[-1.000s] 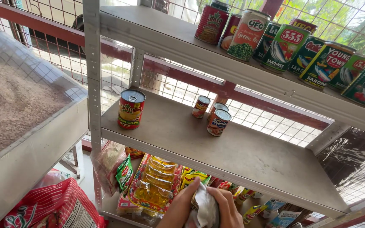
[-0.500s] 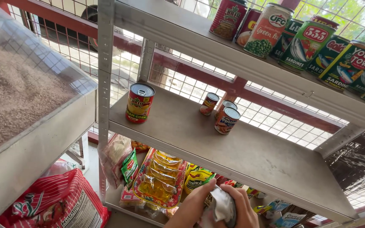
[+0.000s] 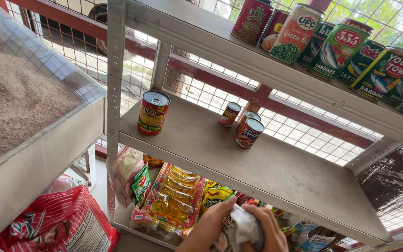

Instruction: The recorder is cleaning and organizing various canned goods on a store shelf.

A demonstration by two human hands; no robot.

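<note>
Both hands are low, in front of the bottom shelf. The left hand (image 3: 209, 227) and the right hand (image 3: 270, 229) wrap their fingers tight around a small can (image 3: 243, 229), with a white cloth (image 3: 239, 224) pressed on it. Above them is a grey metal shelf (image 3: 276, 179), mostly bare. One red and yellow corn can (image 3: 153, 112) stands on it, well apart from three little cans (image 3: 242, 124) near the back. Behind is wire mesh (image 3: 299, 130). A bin of brown grain (image 3: 15, 100) sits on the left.
</note>
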